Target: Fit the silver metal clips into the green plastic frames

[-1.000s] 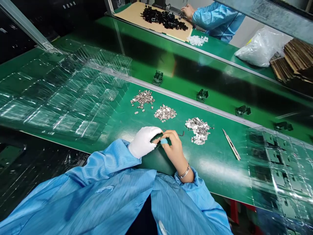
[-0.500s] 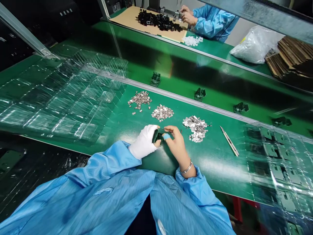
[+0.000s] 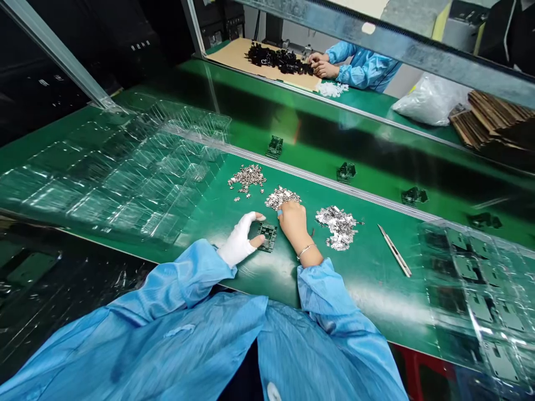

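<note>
Work at a green table (image 3: 355,284)

Clear tray (image 3: 125,172) leftmost. Left hand (image 3: 238,242), gloved, at its four o'clock: thumb and forefinger parted, any grip unclear. Right hand (image 3: 295,223) at the left's two o'clock, at the middle metal pile (image 3: 282,195); fingertips hidden, grip impossible to tell. Circuit board (image 3: 268,236) by the left thumb, at that hand's three o'clock

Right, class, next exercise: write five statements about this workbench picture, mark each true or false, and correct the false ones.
1. The left hand wears a white glove. True.
2. The right hand is over the rightmost metal pile. False: it is at the middle pile.
3. The circuit board is by the left hand. True.
4. The slim pointed tool lies in a clear tray. False: it lies on the green tabletop.
5. The co-worker's hands are beside the black parts. True.
</note>
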`<state>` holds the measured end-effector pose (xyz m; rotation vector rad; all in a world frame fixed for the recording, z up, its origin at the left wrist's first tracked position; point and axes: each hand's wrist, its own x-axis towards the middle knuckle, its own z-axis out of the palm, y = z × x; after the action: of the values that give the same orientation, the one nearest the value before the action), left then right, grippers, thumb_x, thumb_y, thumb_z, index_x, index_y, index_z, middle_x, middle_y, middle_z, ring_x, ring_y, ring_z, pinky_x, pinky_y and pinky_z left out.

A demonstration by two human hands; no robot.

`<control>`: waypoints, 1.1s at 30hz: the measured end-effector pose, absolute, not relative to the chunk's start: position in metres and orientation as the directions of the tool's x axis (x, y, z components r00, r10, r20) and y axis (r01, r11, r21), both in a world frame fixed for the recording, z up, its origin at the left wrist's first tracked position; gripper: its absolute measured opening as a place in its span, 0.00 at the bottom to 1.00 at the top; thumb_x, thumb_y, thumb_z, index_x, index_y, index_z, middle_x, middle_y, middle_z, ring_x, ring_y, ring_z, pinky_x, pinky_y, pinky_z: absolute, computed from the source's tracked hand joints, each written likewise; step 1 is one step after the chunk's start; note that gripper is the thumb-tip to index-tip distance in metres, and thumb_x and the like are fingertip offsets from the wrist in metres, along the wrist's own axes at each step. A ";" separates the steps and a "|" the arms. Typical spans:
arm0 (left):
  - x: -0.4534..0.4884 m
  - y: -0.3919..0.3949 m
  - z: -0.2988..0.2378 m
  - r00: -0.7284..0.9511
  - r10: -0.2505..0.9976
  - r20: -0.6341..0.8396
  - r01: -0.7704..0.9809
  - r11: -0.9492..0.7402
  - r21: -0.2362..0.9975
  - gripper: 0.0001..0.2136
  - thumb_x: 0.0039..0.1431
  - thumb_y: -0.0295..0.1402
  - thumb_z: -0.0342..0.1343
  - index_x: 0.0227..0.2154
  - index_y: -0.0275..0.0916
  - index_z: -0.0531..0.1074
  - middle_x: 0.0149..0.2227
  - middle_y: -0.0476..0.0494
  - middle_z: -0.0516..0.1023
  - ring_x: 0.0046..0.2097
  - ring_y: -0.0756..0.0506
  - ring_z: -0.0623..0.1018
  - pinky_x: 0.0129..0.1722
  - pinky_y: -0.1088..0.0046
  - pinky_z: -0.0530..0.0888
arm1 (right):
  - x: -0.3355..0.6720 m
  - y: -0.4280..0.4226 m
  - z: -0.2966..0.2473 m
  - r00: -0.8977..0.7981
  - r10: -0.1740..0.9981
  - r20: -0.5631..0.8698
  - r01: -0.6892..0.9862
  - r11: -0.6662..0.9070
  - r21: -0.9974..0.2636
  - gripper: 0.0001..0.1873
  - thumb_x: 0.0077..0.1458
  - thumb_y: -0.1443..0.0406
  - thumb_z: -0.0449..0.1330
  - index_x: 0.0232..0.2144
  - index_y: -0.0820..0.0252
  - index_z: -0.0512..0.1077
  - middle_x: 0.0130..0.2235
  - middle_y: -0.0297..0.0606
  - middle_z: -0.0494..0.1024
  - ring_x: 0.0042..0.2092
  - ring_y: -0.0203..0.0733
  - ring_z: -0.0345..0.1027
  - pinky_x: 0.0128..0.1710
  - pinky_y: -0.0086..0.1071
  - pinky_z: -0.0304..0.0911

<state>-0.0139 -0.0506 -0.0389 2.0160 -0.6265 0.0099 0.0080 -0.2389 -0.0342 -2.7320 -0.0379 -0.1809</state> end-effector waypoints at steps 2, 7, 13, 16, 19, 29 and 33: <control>-0.011 -0.045 -0.031 0.892 -0.311 0.327 -0.433 -0.389 0.813 0.16 0.57 0.35 0.50 0.47 0.36 0.63 0.47 0.38 0.72 0.50 0.43 0.73 0.53 0.60 0.70 | 0.001 -0.240 -0.026 0.988 -0.004 0.153 0.058 -0.915 -0.399 0.08 0.54 0.73 0.53 0.34 0.63 0.71 0.38 0.47 0.73 0.43 0.49 0.64 0.47 0.43 0.57; -0.011 -0.037 0.003 0.859 -0.383 0.341 -0.480 -0.365 0.798 0.10 0.61 0.37 0.49 0.31 0.37 0.72 0.35 0.44 0.75 0.37 0.47 0.75 0.40 0.69 0.73 | -0.035 -0.231 0.008 0.883 0.117 0.455 0.412 -0.659 -0.630 0.10 0.59 0.70 0.48 0.34 0.57 0.69 0.37 0.40 0.72 0.42 0.43 0.65 0.44 0.38 0.61; -0.018 -0.041 0.018 0.784 -0.592 0.186 -0.362 -0.192 0.912 0.20 0.62 0.48 0.47 0.27 0.38 0.71 0.27 0.46 0.73 0.31 0.47 0.72 0.33 0.70 0.71 | -0.068 -0.208 0.018 0.854 0.184 0.487 0.497 -0.565 -0.658 0.10 0.57 0.70 0.50 0.36 0.53 0.70 0.36 0.38 0.72 0.41 0.44 0.66 0.43 0.40 0.62; -0.017 -0.039 0.013 0.793 -0.564 0.232 -0.425 -0.238 0.873 0.18 0.62 0.47 0.47 0.27 0.38 0.70 0.26 0.48 0.70 0.29 0.48 0.71 0.30 0.72 0.68 | -0.069 -0.209 0.018 0.904 0.160 0.396 0.420 -0.508 -0.752 0.09 0.56 0.70 0.51 0.35 0.54 0.71 0.36 0.37 0.72 0.41 0.42 0.66 0.42 0.38 0.63; -0.016 -0.035 0.013 0.651 -0.639 0.409 -0.715 -0.337 0.612 0.17 0.64 0.40 0.46 0.22 0.37 0.68 0.23 0.47 0.68 0.27 0.48 0.68 0.28 0.71 0.65 | -0.066 -0.215 0.021 0.954 0.212 0.211 0.282 -0.400 -0.872 0.07 0.55 0.70 0.53 0.32 0.56 0.70 0.34 0.35 0.71 0.37 0.38 0.66 0.39 0.33 0.63; -0.013 -0.041 -0.018 0.710 -0.630 0.314 -0.649 -0.414 0.638 0.27 0.49 0.47 0.58 0.49 0.36 0.64 0.49 0.33 0.71 0.53 0.36 0.71 0.51 0.57 0.68 | -0.064 -0.237 0.013 0.984 0.139 0.115 0.169 -0.480 -0.861 0.06 0.50 0.71 0.53 0.29 0.58 0.69 0.31 0.33 0.69 0.34 0.37 0.64 0.36 0.30 0.62; -0.012 -0.051 -0.034 0.781 -0.613 0.123 -0.428 -0.381 0.819 0.22 0.51 0.36 0.55 0.50 0.37 0.61 0.47 0.39 0.71 0.49 0.41 0.73 0.50 0.61 0.71 | -0.063 -0.239 0.000 0.981 0.069 0.182 0.188 -0.586 -0.788 0.06 0.51 0.72 0.53 0.29 0.57 0.68 0.31 0.34 0.69 0.34 0.38 0.64 0.36 0.32 0.62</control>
<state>-0.0122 -0.0511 -0.0340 2.0320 -0.7773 -0.2487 -0.0632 -0.2391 -0.0002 -2.1964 -0.1790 -0.1632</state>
